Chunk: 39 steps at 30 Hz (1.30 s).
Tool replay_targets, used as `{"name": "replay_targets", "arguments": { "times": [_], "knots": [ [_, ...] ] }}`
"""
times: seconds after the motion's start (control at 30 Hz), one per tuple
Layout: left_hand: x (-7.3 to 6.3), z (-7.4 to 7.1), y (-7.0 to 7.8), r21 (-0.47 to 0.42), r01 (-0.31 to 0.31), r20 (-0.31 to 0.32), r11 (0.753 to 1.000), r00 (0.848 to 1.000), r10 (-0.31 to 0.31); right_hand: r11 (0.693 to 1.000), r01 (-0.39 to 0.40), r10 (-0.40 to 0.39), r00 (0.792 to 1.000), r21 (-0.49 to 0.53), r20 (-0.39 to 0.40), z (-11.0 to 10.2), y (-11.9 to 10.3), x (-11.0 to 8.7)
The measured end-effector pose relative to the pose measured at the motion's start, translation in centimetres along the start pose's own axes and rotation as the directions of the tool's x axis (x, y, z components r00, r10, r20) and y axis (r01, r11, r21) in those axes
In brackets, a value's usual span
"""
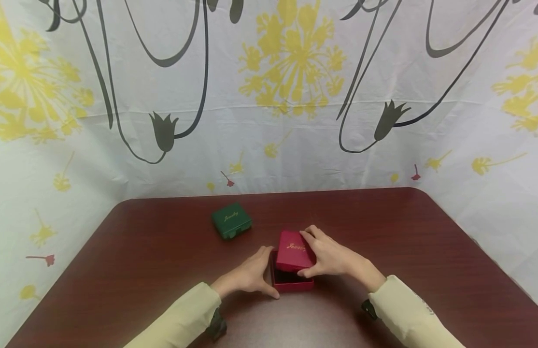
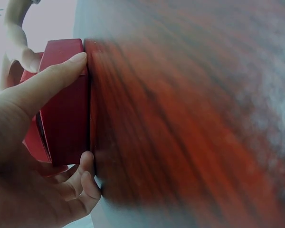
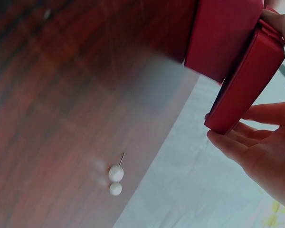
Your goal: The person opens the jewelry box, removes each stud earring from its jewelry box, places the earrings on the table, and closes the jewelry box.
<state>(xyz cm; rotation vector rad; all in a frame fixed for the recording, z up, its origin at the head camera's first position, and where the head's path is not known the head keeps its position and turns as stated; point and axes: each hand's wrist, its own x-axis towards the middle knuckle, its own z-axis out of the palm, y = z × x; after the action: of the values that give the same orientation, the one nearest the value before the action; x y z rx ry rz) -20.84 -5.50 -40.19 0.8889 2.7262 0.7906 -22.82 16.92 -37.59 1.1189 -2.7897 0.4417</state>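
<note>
A red jewelry box base [image 1: 295,286] stands on the table with its dark inside partly showing. My left hand [image 1: 251,273] grips it from the left, thumb on the near side and fingers at the far side, as the left wrist view also shows. Tilted over the base is its red lid [image 1: 290,253], marked "Jewelry" in gold letters. My right hand [image 1: 332,256] holds this lid by its right side, between thumb and fingers. Under the lid, most of the base's inside is hidden.
Behind and to the left sits a closed green jewelry box [image 1: 231,220]. A small pin with two white pearls [image 3: 116,180] lies on the brown table [image 1: 143,251], seen in the right wrist view. A patterned cloth [image 1: 269,164] hangs behind the table.
</note>
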Motion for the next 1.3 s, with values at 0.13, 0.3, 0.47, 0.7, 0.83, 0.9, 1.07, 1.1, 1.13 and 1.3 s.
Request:
{"name": "replay_targets", "arguments": {
  "times": [0.13, 0.3, 0.47, 0.7, 0.83, 0.9, 1.07, 1.1, 1.13, 1.3],
  "knots": [
    [0.0, 0.0, 0.0, -0.017, -0.001, 0.006, 1.000, 1.000, 0.001, 1.000, 0.018, -0.018, 0.999, 0.009, 0.027, 0.2, -0.7, 0.1],
    [0.0, -0.1, -0.1, -0.035, -0.018, 0.011, 0.999, 1.000, 0.019, 0.999, 0.047, -0.047, 0.998, -0.009, 0.040, 0.3, -1.3, 0.1],
    [0.1, -0.1, -0.2, -0.042, -0.036, 0.006, 0.998, 0.999, 0.036, 0.997, 0.064, -0.062, 0.997, -0.039, 0.036, 0.3, -1.6, 0.1],
    [0.0, -0.1, -0.3, -0.063, -0.018, 0.014, 0.998, 1.000, 0.019, 0.997, 0.060, -0.058, 0.997, -0.050, 0.042, 0.3, -1.9, 0.0],
    [0.0, 0.0, -0.3, -0.080, -0.019, 0.006, 0.997, 1.000, 0.020, 0.997, 0.051, -0.048, 0.998, -0.055, 0.050, 0.2, -2.2, -0.1],
    [0.0, 0.1, -0.4, -0.093, -0.023, 0.003, 0.995, 1.000, 0.024, 0.997, 0.055, -0.052, 0.997, -0.057, 0.051, 0.2, -2.3, -0.1],
    [0.0, 0.1, -0.5, -0.115, -0.026, -0.006, 0.993, 1.000, 0.025, 0.995, 0.073, -0.070, 0.996, -0.065, 0.048, 0.1, -2.5, -0.1],
    [0.1, 0.1, -0.5, -0.118, -0.025, -0.006, 0.993, 1.000, 0.025, 0.995, 0.076, -0.073, 0.996, -0.069, 0.046, 0.0, -2.6, -0.2],
    [0.1, 0.2, -0.5, -0.119, -0.024, -0.007, 0.993, 1.000, 0.024, 0.994, 0.079, -0.076, 0.996, -0.071, 0.044, 0.0, -2.6, -0.1],
    [0.1, 0.2, -0.5, -0.128, -0.018, -0.005, 0.992, 1.000, 0.017, 0.993, 0.089, -0.086, 0.995, -0.081, 0.041, 0.0, -2.7, -0.1]
  ]
}}
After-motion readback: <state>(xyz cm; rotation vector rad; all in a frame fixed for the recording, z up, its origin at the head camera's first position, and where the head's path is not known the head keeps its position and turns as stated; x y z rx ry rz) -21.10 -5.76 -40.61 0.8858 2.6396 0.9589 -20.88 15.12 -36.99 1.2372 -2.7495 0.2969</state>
